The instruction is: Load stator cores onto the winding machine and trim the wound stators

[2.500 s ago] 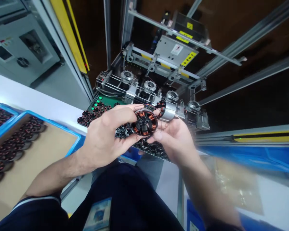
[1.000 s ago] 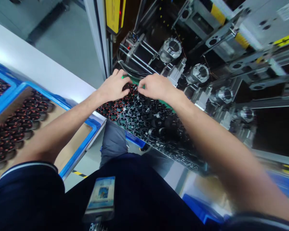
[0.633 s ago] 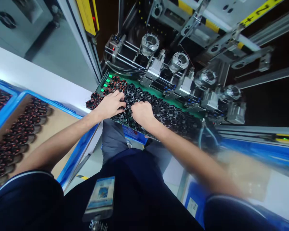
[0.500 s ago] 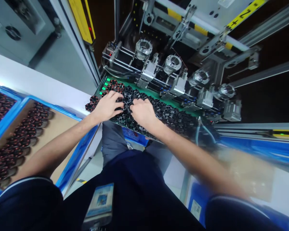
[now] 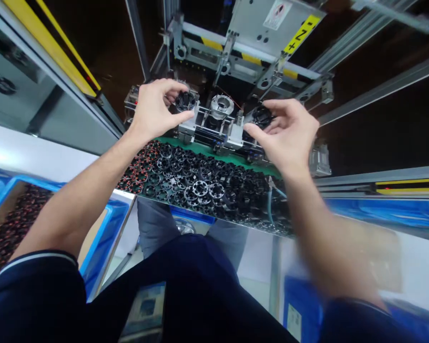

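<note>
Thumb and fingers of my left hand (image 5: pixel 153 109) grip a black stator core (image 5: pixel 186 101) at the leftmost metal fixture of the machine. My right hand (image 5: pixel 293 131) pinches a second black stator core (image 5: pixel 261 116) over a fixture farther right. Between the two hands, a silver round fixture (image 5: pixel 222 105) stands with nothing on it. Whether either core is seated or held just above its fixture, I cannot tell. Below the hands lies a heap of loose black stator cores (image 5: pixel 201 188) on a green-topped bench.
Copper-wound stators (image 5: pixel 136 170) lie at the heap's left end. Blue bins (image 5: pixel 109 224) at left hold many more wound ones. Above the fixtures hangs a striped machine crossbar (image 5: pixel 252 59). Cutting pliers (image 5: pixel 270 183) rest at the heap's right. Yellow light-curtain posts (image 5: pixel 62 45) flank the opening.
Both hands have risen from the heap to the fixtures, now each with a black stator core. They have moved apart, and the camera view has shifted.
</note>
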Demonstrator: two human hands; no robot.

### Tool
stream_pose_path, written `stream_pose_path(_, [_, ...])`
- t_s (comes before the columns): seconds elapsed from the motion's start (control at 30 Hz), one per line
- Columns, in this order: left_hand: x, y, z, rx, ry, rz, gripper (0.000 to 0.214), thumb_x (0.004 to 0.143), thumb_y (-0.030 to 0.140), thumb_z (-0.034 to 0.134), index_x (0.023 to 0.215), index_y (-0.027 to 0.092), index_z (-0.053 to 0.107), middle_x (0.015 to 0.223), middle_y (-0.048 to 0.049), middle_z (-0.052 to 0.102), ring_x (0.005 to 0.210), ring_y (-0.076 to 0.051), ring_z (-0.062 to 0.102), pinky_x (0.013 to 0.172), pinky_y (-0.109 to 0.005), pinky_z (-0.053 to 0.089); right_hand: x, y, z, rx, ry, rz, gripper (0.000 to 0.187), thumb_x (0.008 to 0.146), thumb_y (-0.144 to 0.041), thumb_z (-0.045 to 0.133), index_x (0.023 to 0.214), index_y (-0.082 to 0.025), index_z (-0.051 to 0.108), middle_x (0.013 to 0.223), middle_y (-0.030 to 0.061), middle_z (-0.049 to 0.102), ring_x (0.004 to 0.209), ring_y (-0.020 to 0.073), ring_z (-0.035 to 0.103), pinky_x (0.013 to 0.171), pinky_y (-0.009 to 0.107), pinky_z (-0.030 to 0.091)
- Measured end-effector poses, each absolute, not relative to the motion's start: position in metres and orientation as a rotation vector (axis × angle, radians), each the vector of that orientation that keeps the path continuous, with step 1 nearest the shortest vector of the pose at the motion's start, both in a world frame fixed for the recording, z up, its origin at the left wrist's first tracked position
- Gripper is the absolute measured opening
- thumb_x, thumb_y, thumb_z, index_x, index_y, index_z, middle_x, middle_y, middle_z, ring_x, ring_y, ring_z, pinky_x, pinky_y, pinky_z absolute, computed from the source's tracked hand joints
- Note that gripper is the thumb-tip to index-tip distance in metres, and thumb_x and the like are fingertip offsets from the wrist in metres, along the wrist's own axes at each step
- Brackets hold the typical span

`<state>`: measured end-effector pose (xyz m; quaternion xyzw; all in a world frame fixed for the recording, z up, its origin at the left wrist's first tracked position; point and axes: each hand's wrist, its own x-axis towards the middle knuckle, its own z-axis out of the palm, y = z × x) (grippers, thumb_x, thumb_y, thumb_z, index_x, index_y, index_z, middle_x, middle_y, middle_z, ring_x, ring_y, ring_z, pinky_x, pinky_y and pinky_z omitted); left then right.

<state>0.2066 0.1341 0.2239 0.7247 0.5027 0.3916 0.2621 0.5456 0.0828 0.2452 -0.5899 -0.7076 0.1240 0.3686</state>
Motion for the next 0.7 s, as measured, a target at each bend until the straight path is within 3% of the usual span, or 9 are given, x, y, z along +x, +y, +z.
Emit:
stream_pose_path(0.13, [0.226, 0.167, 0.185, 2.035, 1.502, 0.913, 0.068, 0.079, 0.063, 0.081, 0.130, 0.018, 0.079, 0.114, -0.0129, 0.079, 0.109, -0.032, 0.068, 0.105, -0.052, 0.058, 0.551, 0.109, 0.194, -1.598, -1.825, 0.332, 0.063, 0.089, -0.067, 0.075, 0.131, -0.021, 0.074, 0.129, 0.0171, 0.078, 0.085, 0.0254, 0.072, 0.083, 0.045, 0.062])
stream_pose_path(0.27, [0.226, 0.171, 0.166, 2.103, 1.534, 0.923, 0.070, 0.081, 0.065, 0.082, 0.133, 0.018, 0.077, 0.117, -0.0129, 0.079, 0.110, -0.031, 0.068, 0.103, -0.046, 0.058, 0.556, 0.114, 0.165, -1.646, -1.874, 0.247, 0.063, 0.093, -0.066, 0.071, 0.134, -0.019, 0.073, 0.125, 0.0158, 0.079, 0.097, 0.0282, 0.073, 0.093, 0.046, 0.061])
stream_pose_path(0.43, [0.224, 0.166, 0.168, 2.098, 1.549, 0.925, 0.068, 0.081, 0.068, 0.081, 0.130, 0.021, 0.078, 0.116, -0.0116, 0.080, 0.103, -0.028, 0.068, 0.103, -0.045, 0.057, 0.562, 0.116, 0.165, -1.638, -1.892, 0.240, 0.058, 0.093, -0.063, 0.070, 0.130, -0.019, 0.073, 0.126, 0.0162, 0.079, 0.111, 0.0309, 0.073, 0.099, 0.045, 0.058])
stream_pose_path(0.7, [0.234, 0.141, 0.182, 1.886, 1.544, 1.039, 0.063, 0.080, 0.065, 0.084, 0.126, 0.022, 0.076, 0.114, -0.0114, 0.081, 0.105, -0.027, 0.073, 0.101, -0.046, 0.061, 0.549, 0.102, 0.181, -1.578, -1.779, 0.563, 0.062, 0.082, -0.066, 0.078, 0.125, -0.021, 0.068, 0.122, 0.0141, 0.078, 0.106, 0.0284, 0.074, 0.097, 0.044, 0.061])
